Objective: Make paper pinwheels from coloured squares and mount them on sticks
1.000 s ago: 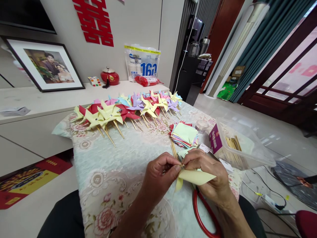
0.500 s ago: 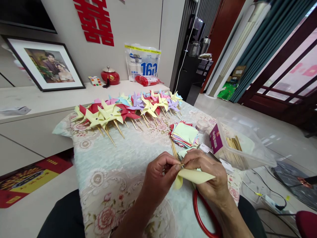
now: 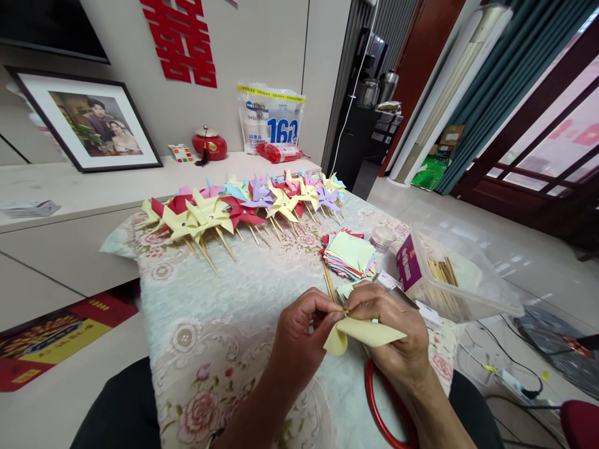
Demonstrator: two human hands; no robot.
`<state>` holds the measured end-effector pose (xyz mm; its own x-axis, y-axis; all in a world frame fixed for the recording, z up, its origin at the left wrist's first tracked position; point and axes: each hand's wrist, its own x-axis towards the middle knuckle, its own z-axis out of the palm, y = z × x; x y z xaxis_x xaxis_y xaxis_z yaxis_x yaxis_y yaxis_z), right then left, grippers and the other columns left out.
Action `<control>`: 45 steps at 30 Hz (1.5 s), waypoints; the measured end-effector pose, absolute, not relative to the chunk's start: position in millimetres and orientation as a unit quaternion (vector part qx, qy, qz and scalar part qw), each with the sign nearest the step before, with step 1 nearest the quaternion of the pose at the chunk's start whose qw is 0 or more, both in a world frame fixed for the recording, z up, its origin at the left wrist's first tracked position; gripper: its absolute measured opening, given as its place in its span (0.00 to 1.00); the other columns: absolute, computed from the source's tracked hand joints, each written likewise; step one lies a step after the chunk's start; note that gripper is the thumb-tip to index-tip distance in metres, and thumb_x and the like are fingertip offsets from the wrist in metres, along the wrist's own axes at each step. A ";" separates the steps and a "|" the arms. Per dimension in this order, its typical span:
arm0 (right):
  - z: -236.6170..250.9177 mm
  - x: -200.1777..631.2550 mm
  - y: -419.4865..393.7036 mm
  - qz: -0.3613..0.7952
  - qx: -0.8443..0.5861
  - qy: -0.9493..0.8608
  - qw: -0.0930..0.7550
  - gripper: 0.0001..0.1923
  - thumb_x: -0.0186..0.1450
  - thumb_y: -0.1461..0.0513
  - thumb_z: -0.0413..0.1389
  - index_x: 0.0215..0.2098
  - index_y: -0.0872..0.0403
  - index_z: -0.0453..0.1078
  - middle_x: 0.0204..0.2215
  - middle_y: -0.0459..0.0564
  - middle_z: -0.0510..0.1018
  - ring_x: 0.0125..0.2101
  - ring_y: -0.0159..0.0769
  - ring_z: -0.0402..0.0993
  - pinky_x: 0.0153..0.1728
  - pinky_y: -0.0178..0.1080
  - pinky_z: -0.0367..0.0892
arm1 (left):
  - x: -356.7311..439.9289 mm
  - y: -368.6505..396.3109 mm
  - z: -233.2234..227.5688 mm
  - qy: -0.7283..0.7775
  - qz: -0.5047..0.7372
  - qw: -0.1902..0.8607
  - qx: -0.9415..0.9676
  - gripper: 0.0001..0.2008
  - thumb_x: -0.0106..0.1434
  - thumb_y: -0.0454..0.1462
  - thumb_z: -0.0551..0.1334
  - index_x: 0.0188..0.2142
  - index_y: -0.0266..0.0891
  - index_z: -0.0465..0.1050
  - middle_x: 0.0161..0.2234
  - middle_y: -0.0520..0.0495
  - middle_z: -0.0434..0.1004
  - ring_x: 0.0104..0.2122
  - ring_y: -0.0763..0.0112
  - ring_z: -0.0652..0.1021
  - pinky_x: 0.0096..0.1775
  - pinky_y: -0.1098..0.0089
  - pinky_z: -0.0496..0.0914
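Observation:
Between both hands, over the near side of the table, is a pale yellow paper pinwheel [image 3: 372,332] with its blades curled. My right hand [image 3: 397,330] is closed round it, thumb and forefinger meeting at its centre. My left hand [image 3: 302,330] pinches at that same spot, where something small and shiny shows; its exact shape is hidden by the fingertips. Beneath my right hand lie red-handled scissors [image 3: 374,399], their blades mostly covered. Just beyond the fingers are a few thin wooden sticks [image 3: 328,282] and a stack of coloured paper squares [image 3: 349,252].
Finished pinwheels [image 3: 243,202] on sticks lie in rows along the table's far side. To the right stands a clear plastic box [image 3: 486,293] holding sticks, with a small round clear container [image 3: 382,237] near it. A flowered cloth [image 3: 187,293] covers the table.
The lower yellow blade has swung out a little to the left and shows more beside my left fingers. Both hands stay almost in place, still pinching at the pinwheel's centre.

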<state>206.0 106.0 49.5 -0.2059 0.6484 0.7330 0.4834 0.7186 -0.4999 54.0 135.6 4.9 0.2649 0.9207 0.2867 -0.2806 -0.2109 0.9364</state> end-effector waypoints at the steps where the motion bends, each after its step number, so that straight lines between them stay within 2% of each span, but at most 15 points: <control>1: 49.8 205.8 106.2 0.080 -0.366 -0.772 0.514 0.09 0.63 0.73 0.56 0.33 0.54 0.73 0.29 0.51 0.78 0.32 0.37 0.76 0.38 0.43 0.71 | 53.8 135.7 4.7 0.283 0.535 0.559 0.567 0.08 0.62 0.39 0.65 0.28 0.37 0.75 0.26 0.49 0.70 0.26 0.71 0.69 0.28 0.71 0.63; 13: 42.6 208.6 104.5 0.073 -0.369 -0.766 0.522 0.10 0.61 0.74 0.58 0.34 0.54 0.71 0.31 0.50 0.77 0.32 0.37 0.75 0.36 0.43 0.69 | 50.7 136.4 4.8 0.260 0.538 0.515 0.614 0.08 0.65 0.38 0.63 0.30 0.37 0.74 0.28 0.49 0.70 0.28 0.70 0.71 0.31 0.70 0.65; 30: 40.5 204.5 106.4 0.056 -0.355 -0.760 0.542 0.10 0.62 0.74 0.56 0.34 0.54 0.71 0.30 0.51 0.76 0.31 0.38 0.74 0.36 0.45 0.70 | 52.6 136.4 3.9 0.265 0.539 0.525 0.602 0.09 0.65 0.40 0.62 0.30 0.37 0.75 0.29 0.47 0.71 0.28 0.69 0.72 0.30 0.69 0.65; 41: 41.0 203.2 106.3 0.032 -0.356 -0.761 0.542 0.09 0.63 0.73 0.55 0.35 0.54 0.72 0.29 0.50 0.77 0.30 0.37 0.74 0.41 0.50 0.71 | 54.1 133.4 3.5 0.247 0.555 0.518 0.602 0.03 0.62 0.35 0.65 0.31 0.38 0.75 0.29 0.48 0.71 0.29 0.70 0.72 0.31 0.70 0.65; 45: 42.5 204.7 107.5 0.027 -0.353 -0.765 0.538 0.08 0.64 0.71 0.56 0.35 0.53 0.72 0.30 0.50 0.77 0.30 0.37 0.75 0.39 0.49 0.71 | 52.9 133.7 3.5 0.249 0.548 0.504 0.619 0.05 0.65 0.34 0.62 0.32 0.39 0.75 0.30 0.48 0.72 0.30 0.70 0.73 0.32 0.70 0.66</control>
<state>204.7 107.5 42.5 -0.1724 0.5694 0.8038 0.5104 0.7496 -0.4215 52.9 133.7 3.5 0.2763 0.8610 0.4270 -0.2437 -0.3670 0.8977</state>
